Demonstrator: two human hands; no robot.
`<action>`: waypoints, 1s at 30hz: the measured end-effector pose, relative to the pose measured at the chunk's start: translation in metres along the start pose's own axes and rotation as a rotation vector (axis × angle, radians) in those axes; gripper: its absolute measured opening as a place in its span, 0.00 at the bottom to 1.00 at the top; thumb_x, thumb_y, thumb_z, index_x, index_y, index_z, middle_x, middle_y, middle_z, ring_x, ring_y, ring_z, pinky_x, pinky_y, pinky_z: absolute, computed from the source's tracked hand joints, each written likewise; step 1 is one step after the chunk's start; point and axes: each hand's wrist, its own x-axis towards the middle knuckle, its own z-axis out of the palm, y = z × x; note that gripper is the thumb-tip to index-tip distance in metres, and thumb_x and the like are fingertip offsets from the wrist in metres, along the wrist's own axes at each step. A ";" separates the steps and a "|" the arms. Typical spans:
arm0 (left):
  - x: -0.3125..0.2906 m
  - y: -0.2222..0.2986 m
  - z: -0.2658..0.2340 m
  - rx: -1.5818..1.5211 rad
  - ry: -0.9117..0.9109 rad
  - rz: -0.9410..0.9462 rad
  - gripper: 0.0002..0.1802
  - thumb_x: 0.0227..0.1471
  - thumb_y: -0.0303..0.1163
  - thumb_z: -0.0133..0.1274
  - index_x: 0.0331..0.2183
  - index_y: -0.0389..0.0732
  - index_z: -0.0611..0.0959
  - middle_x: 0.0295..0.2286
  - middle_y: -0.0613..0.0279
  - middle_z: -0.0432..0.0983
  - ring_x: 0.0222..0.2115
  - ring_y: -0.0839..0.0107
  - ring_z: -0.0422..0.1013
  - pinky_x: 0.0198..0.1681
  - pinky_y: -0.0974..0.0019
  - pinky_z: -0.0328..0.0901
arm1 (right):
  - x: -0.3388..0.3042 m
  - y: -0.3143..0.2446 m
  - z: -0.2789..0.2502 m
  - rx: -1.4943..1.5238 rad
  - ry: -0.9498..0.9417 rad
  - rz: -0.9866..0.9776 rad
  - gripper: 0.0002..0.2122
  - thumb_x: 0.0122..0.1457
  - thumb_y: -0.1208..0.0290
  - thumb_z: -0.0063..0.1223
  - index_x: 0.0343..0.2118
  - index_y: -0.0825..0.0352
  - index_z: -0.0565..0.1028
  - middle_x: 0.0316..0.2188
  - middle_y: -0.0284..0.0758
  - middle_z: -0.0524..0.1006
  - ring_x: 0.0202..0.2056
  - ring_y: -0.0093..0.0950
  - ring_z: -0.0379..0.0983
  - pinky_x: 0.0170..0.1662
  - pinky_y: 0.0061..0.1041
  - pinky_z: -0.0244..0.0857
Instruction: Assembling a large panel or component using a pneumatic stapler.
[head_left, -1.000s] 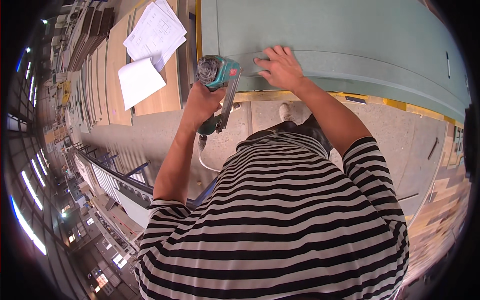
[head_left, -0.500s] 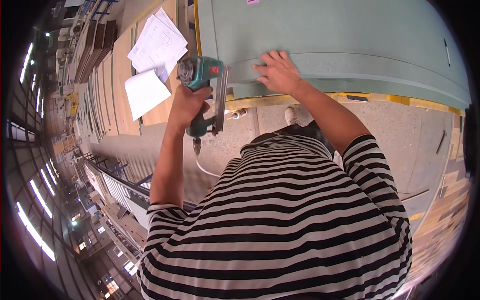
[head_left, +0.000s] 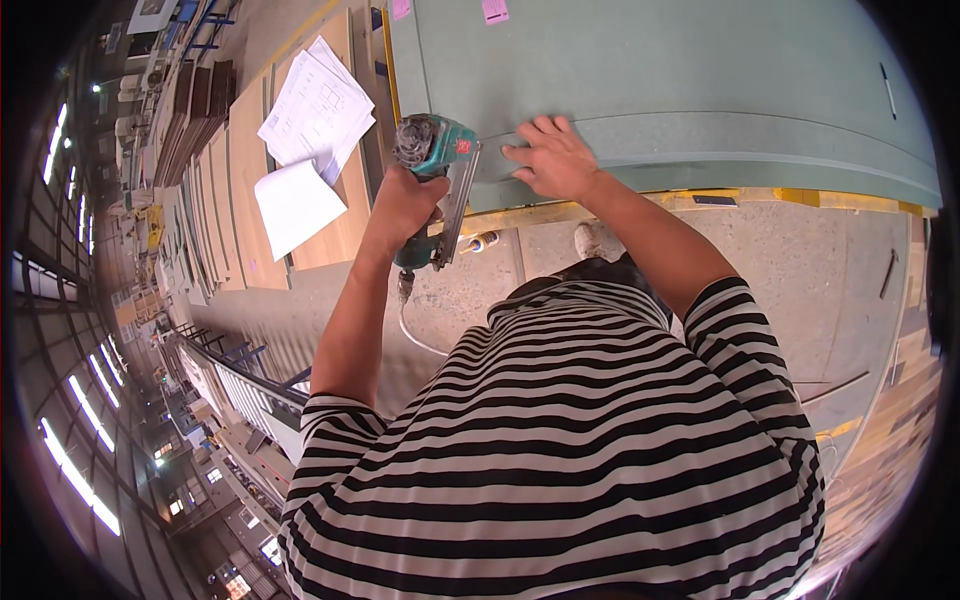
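My left hand (head_left: pixel 408 208) is wrapped round the handle of a green pneumatic nail gun (head_left: pixel 446 143). An air hose (head_left: pixel 408 318) runs from the bottom of its handle toward my body. The gun's nose is at the near left part of a large grey-green panel (head_left: pixel 660 70); whether it touches is hard to tell. To the right of the gun, my right hand (head_left: pixel 555 160) lies on a strip (head_left: pixel 720 140) along the panel's near edge, fingers spread, holding nothing.
Yellow edging (head_left: pixel 640 202) runs below the panel. Drawing sheets (head_left: pixel 318 105) lie on wood-coloured boards (head_left: pixel 325 225) to the left. Pink labels (head_left: pixel 495 10) and a pen (head_left: pixel 888 90) rest on the panel. A small bottle (head_left: pixel 482 242) is on the floor near my shoe (head_left: pixel 588 240).
My left hand and the nail gun have shifted right, closer to my right hand. The right hand stays on the strip, nearly in place. The view has tilted slightly.
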 end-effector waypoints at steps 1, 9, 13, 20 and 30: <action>0.002 -0.001 -0.002 0.017 -0.005 -0.012 0.14 0.51 0.32 0.59 0.22 0.31 0.80 0.15 0.62 0.73 0.15 0.76 0.71 0.20 0.67 0.65 | 0.001 0.001 0.000 -0.001 -0.001 0.002 0.19 0.58 0.60 0.62 0.53 0.54 0.81 0.43 0.30 0.71 0.52 0.30 0.61 0.56 0.33 0.53; -0.007 0.000 -0.006 0.055 0.007 0.018 0.14 0.49 0.31 0.58 0.20 0.29 0.78 0.15 0.60 0.73 0.15 0.73 0.72 0.20 0.65 0.66 | 0.000 -0.001 -0.001 0.039 0.015 0.006 0.20 0.54 0.63 0.65 0.51 0.55 0.81 0.44 0.31 0.71 0.51 0.32 0.63 0.56 0.35 0.55; -0.035 -0.024 -0.032 -0.152 0.078 -0.124 0.10 0.51 0.31 0.59 0.26 0.32 0.80 0.19 0.63 0.74 0.15 0.74 0.71 0.18 0.67 0.64 | -0.003 -0.003 0.002 0.045 0.051 -0.021 0.20 0.54 0.64 0.65 0.51 0.55 0.82 0.44 0.32 0.72 0.51 0.33 0.63 0.56 0.35 0.55; -0.032 -0.054 -0.031 -0.175 0.169 -0.068 0.11 0.51 0.30 0.58 0.23 0.32 0.80 0.16 0.62 0.73 0.14 0.74 0.70 0.18 0.66 0.65 | -0.001 -0.001 0.000 0.038 0.047 -0.011 0.19 0.54 0.64 0.66 0.50 0.56 0.82 0.48 0.33 0.72 0.53 0.33 0.64 0.56 0.35 0.56; -0.018 -0.052 -0.032 -0.069 0.147 -0.068 0.11 0.51 0.31 0.57 0.23 0.32 0.79 0.16 0.64 0.72 0.15 0.75 0.71 0.18 0.67 0.65 | 0.000 -0.003 -0.001 0.028 0.034 0.013 0.19 0.54 0.63 0.66 0.51 0.54 0.82 0.49 0.33 0.72 0.53 0.33 0.64 0.57 0.35 0.56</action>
